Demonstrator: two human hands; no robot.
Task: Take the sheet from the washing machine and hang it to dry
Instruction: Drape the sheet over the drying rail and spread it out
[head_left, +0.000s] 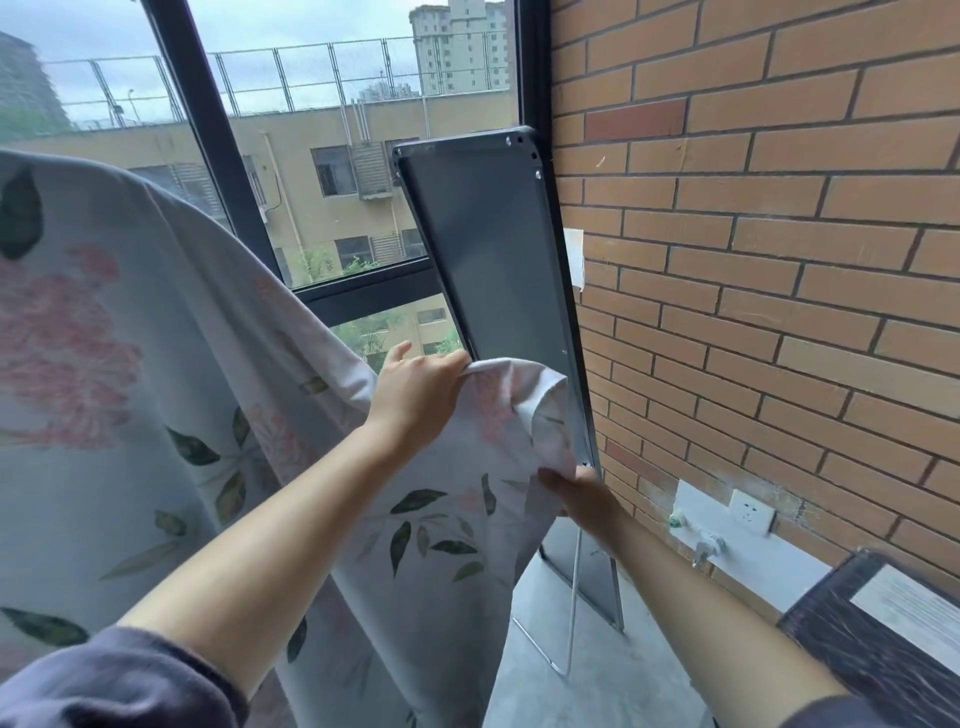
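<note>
Head view: white cotton sheet with pink flowers and green leaves (156, 364) draped high at left, hanging toward the floor. Left hand (421, 395) clutching its upper edge in curled fingers. Right hand (576, 496) pinching the loose corner lower down, just beside a dark grey leaning panel (493, 249). Bulk of cloth leftward of both grips, nearer the left hand.

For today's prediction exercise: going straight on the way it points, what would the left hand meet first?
Likely the dark leaning panel beyond the left hand and sheet; depth unclear.
</note>
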